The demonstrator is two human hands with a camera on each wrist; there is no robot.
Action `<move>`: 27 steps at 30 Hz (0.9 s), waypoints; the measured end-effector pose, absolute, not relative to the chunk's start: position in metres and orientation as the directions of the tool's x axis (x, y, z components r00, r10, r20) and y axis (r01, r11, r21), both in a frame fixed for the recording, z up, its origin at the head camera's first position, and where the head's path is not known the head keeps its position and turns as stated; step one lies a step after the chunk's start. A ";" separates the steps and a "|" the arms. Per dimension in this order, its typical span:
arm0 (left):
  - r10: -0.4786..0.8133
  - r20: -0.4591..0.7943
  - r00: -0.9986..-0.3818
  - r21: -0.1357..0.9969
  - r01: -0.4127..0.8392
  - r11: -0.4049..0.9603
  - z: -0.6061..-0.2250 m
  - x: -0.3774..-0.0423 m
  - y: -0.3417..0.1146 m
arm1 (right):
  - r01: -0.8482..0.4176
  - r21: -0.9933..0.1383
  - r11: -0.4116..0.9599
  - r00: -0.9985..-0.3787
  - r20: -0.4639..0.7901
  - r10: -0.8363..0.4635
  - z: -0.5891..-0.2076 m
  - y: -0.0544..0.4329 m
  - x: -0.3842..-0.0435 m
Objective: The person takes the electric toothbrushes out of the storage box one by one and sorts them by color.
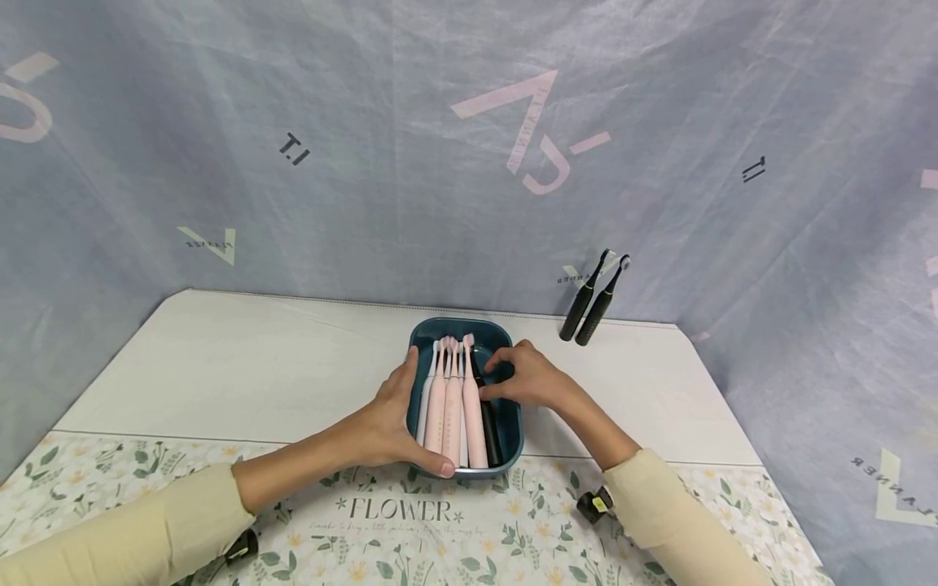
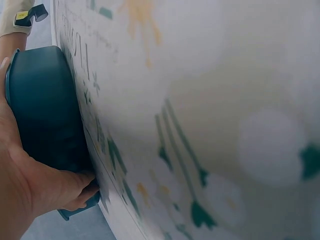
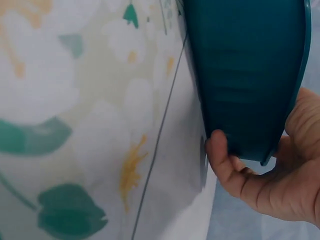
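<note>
A dark teal tray (image 1: 460, 326) stands in the middle, holding several electric toothbrushes. Pink toothbrushes (image 1: 452, 415) and white toothbrushes (image 1: 423, 403) lie side by side in it, heads toward the back. A black toothbrush (image 1: 488, 431) lies along the right side. My left hand (image 1: 392, 415) grips the tray's left side, its thumb at the front rim; the left wrist view shows fingers along the outer wall (image 2: 45, 110). My right hand (image 1: 529, 378) reaches over the right rim, with thumb and forefinger curled at the black toothbrush's upper handle. Other right-hand fingers (image 3: 232, 175) curl outside the tray.
Two black toothbrushes (image 1: 592, 305) stand side by side behind the tray to the right, against the grey-blue curtain (image 1: 410, 179). A white surface (image 1: 242, 366) lies under the tray, with a floral cloth (image 1: 542, 529) along the front.
</note>
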State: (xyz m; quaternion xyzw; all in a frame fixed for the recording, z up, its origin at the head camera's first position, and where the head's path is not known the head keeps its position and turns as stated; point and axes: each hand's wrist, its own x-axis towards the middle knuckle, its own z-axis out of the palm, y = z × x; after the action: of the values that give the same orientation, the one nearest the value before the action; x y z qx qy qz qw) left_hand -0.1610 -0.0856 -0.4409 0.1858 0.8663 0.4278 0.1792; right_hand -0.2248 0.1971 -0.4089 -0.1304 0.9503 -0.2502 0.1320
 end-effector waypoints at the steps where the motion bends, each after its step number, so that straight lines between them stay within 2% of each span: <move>1: 0.475 -0.151 -0.867 0.807 0.170 0.566 -0.441 -0.161 -0.086 | -0.182 -0.502 0.845 -0.930 -0.190 -0.313 -0.408 0.196 -0.225; 15: 0.463 -0.144 -0.874 0.793 0.178 0.583 -0.442 -0.160 -0.085 | -0.184 -0.470 0.864 -0.918 -0.233 -0.322 -0.408 0.193 -0.227; 27: 0.465 -0.147 -0.873 0.794 0.176 0.583 -0.440 -0.159 -0.084 | -0.062 -0.632 0.773 -0.930 -0.245 -0.275 -0.414 0.191 -0.222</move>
State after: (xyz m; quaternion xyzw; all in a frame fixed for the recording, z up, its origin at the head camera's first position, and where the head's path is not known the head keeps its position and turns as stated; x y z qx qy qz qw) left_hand -0.1594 -0.0845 -0.4404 0.1837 0.8726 0.4184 0.1725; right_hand -0.2223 0.1908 -0.4136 -0.0910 0.9271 -0.3246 0.1638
